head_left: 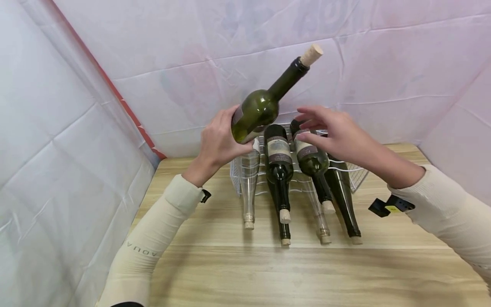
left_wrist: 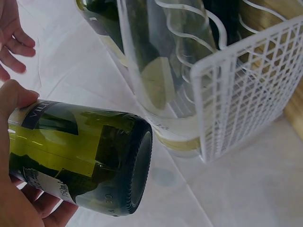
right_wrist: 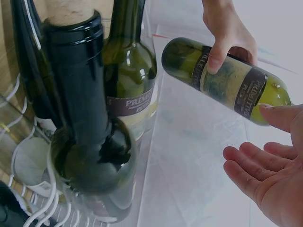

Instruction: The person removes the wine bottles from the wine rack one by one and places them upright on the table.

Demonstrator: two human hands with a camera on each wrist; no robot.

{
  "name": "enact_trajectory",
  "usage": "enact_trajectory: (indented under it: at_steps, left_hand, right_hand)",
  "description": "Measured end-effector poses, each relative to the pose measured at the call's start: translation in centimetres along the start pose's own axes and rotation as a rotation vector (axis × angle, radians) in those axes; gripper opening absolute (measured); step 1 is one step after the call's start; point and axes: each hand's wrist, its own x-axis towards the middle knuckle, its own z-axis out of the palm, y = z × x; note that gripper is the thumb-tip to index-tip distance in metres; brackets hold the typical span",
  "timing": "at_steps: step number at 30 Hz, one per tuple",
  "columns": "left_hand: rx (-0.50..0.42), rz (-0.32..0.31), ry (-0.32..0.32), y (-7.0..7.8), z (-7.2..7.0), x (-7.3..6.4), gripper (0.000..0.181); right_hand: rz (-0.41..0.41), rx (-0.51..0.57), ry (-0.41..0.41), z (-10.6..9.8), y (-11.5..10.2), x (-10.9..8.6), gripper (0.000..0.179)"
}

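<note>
My left hand (head_left: 220, 136) grips a green wine bottle (head_left: 261, 108) around its body, above the rack's left side. The bottle tilts, its neck pointing up and to the right, and a cork (head_left: 311, 55) sticks out of the mouth. In the left wrist view the base of this wine bottle (left_wrist: 80, 156) faces the rack. My right hand (head_left: 326, 130) hovers over a labelled dark bottle (head_left: 308, 155) on the rack's right side, thumb and fingers spread apart. The right wrist view shows the right hand (right_wrist: 270, 165) palm up beside the held bottle (right_wrist: 227, 80), with nothing in its grasp.
A white wire rack (head_left: 358, 177) stands at the back of the wooden table (head_left: 307, 277), against a white sheet wall (head_left: 172, 51). Several corked bottles lie in it in two layers, necks toward me, including a clear bottle (head_left: 250, 183) and a dark bottle (head_left: 279, 166).
</note>
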Motion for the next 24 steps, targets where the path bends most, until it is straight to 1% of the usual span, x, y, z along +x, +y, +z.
enact_trajectory:
  at_steps: [4, 9, 16, 18, 21, 24]
  left_hand:
    - [-0.012, -0.026, 0.022, -0.9, 0.1, -0.3, 0.084]
    - [-0.025, -0.077, 0.036, -2.0, 0.1, -0.6, 0.084]
    - [-0.05, -0.142, 0.063, -3.2, 0.1, -1.0, 0.086]
    - [-0.057, -0.156, 0.067, -3.4, 0.1, -1.0, 0.086]
    - [-0.065, -0.17, 0.078, -3.8, 0.3, -1.1, 0.086]
    - [-0.071, -0.174, 0.09, -4.2, 0.5, -1.3, 0.086]
  right_hand:
    - [-0.03, -0.027, 0.02, -0.1, 0.7, -0.4, 0.057]
    - [-0.06, -0.092, 0.037, -0.2, 1.6, -0.9, 0.051]
    - [-0.08, -0.166, 0.052, -0.3, 2.4, -1.4, 0.05]
    - [-0.098, -0.186, 0.058, -0.4, 2.6, -1.6, 0.049]
    - [-0.158, -0.224, 0.068, -0.4, 3.1, -1.9, 0.049]
    - [-0.257, -0.262, 0.082, -0.3, 3.6, -2.1, 0.05]
